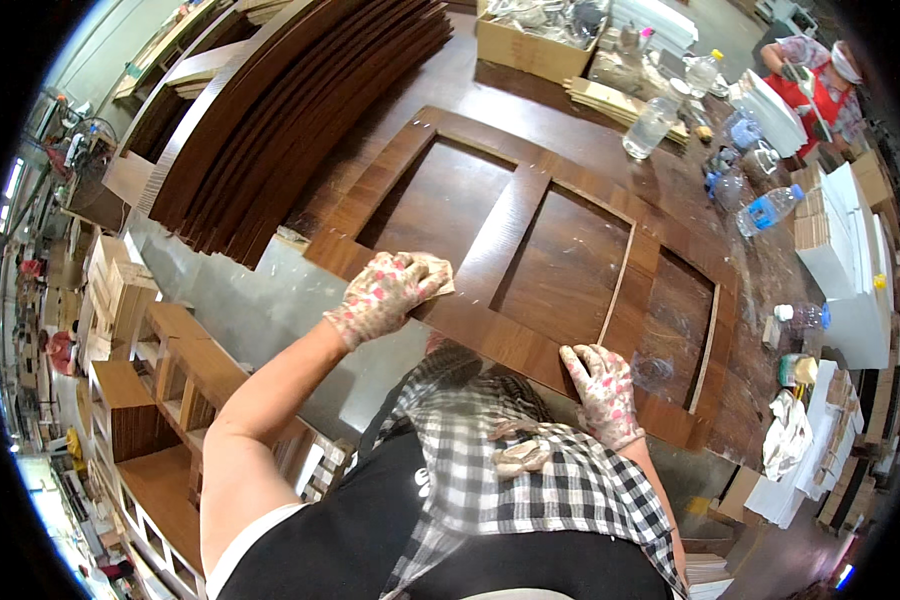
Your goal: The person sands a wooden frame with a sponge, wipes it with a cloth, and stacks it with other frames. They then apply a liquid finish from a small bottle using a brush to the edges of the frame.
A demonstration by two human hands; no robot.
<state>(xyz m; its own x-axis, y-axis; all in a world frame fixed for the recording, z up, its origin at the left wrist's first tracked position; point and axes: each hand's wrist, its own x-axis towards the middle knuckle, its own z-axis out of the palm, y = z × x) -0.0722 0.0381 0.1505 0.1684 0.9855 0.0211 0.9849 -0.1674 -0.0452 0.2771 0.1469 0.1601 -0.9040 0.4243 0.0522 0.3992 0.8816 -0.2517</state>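
Observation:
A dark brown wooden frame (490,235) with three rectangular openings lies on the brown worktable (470,80) in front of me. My left hand (390,295), in a white glove with pink and red patches, is closed over a folded tan sheet (444,277). It presses that sheet on the near rail, left of the frame's middle; the sheet's underside is hidden. My right hand (602,393), gloved alike, grips the near edge further right, its fingertips on the upper face. The thumb of the right hand is hard to make out.
Dark curved boards (300,110) are stacked at the far left. A cardboard box (530,50) and several plastic bottles (653,125) stand along the back and right. A crumpled white cloth (786,435) hangs near the right edge. One co-worker in a red apron (820,105) is at the far right.

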